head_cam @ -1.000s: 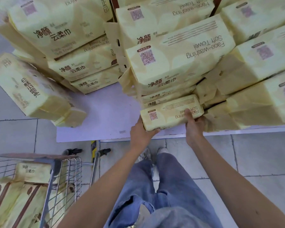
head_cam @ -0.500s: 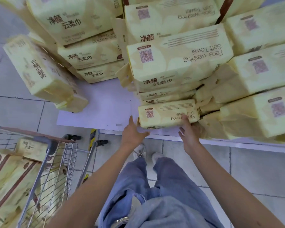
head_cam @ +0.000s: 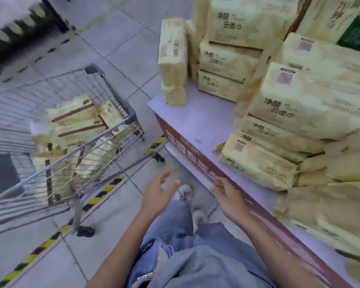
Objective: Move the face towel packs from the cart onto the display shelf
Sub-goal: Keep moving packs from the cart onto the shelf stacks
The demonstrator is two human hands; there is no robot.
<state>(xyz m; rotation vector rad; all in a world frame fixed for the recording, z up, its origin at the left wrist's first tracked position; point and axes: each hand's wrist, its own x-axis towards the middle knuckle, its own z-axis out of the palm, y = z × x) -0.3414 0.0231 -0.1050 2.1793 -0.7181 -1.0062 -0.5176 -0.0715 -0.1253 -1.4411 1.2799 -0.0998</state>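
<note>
**Both hands empty between the cart and the shelf**

The left hand [head_cam: 158, 194] was held open above the floor [head_cam: 123, 48], fingers spread and loosely extended, with nothing in it. The right hand [head_cam: 229, 196] was likewise open and empty, palm turned inward. Its fingertips [head_cam: 218, 181] lay at the red front edge of the display shelf [head_cam: 195, 121]. Whether they touched that edge could not be told through the motion blur. The two hands were apart. Pale shoes [head_cam: 184, 191] showed between and below them, and blue jeans [head_cam: 185, 256] lay beneath the forearms.

Just beyond the right hand, the nearest pack [head_cam: 258, 163] lay flat on the shelf, close to the front edge. It sat at the foot of a stack of cream-yellow face towel packs [head_cam: 312, 104] that rose to the right. A second stack [head_cam: 229, 59] stood farther back. One upright pack [head_cam: 173, 59] stood on end at the shelf's far left corner, beside the back stack. Bare lilac shelf surface separated it from the front stack.

To the left of the hands, the wire cart [head_cam: 81, 163] stood on the grey tiled floor, near the shelf's front corner. Its basket held the remaining packs [head_cam: 77, 121], which lay flat in a heap against the wire wall. A line of yellow-and-black striped tape [head_cam: 50, 240] ran across the floor under the cart and on toward the shelf.
</note>
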